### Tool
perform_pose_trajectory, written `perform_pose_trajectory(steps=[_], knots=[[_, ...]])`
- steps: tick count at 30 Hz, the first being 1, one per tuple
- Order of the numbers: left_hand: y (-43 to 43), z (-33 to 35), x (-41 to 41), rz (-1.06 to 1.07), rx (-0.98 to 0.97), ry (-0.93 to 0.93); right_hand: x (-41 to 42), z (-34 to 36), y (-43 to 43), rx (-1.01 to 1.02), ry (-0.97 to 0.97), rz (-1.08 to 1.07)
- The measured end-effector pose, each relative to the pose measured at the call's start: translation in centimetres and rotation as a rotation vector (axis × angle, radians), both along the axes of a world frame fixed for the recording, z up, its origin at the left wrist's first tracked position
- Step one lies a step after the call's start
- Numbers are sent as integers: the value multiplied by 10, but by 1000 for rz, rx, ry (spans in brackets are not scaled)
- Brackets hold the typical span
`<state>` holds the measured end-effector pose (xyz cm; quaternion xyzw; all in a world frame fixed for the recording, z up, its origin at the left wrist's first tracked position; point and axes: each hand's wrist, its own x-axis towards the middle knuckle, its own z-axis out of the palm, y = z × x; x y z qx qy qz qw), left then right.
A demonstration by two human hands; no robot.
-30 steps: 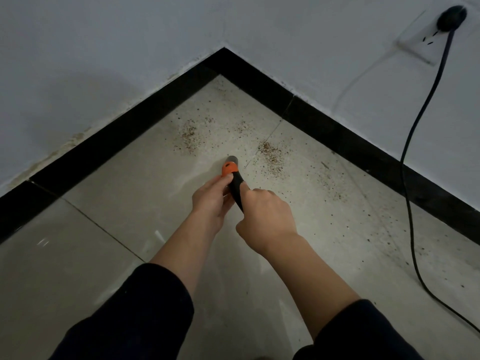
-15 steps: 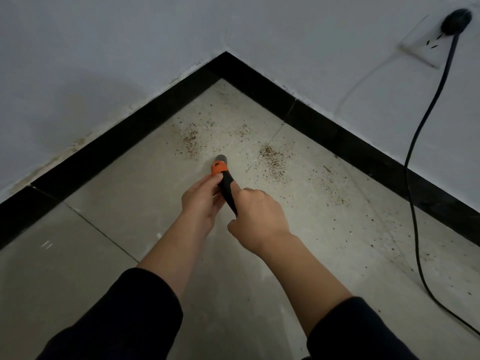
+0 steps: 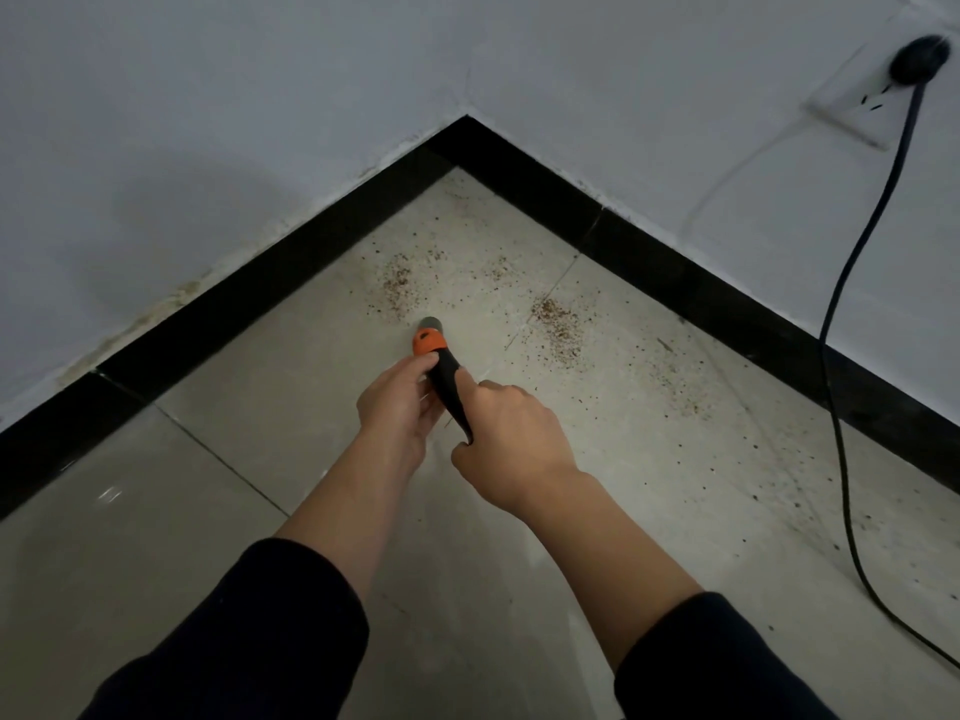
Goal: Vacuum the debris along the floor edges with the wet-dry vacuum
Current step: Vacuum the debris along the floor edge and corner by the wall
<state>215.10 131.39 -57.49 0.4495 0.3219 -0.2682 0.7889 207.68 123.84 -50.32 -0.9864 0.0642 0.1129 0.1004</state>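
Wand (image 3: pixel 445 379) between both hands' fingers (image 3: pixel 402 376)

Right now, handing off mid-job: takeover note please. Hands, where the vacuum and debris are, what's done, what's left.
Hands: left hand grips the vacuum wand just behind its orange collar; right hand grips it further back.
Things: nozzle tip points toward the corner, just short of the left debris patch. A second patch lies to its right, and finer specks trail along the right baseboard. The power cord hangs from the wall socket onto the floor at right.
Done: no patch in view picked up.
Left: both patches, then the right-edge trail; mind the cord.
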Motion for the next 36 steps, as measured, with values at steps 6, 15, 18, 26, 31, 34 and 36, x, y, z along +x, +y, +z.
perform_pose_trajectory(steps=[6,15,18,26,31,34,36], knots=[[10,1,3,38,11,-16,6,-3,8,5,-10,21],[32,-1,15,95,41,-24,22,-8,24,43,-13,66],[39,-2,18,110,52,-28,27,-10,29,55,-16,81],[48,-5,25,152,54,-40,36,-10,35,77,-8,110],[50,-7,32,174,71,-62,46,-13,36,95,-8,105],[52,-5,39,118,111,-68,50,-14,33,106,0,104],[52,-1,44,67,136,-67,52,-13,30,108,8,127]])
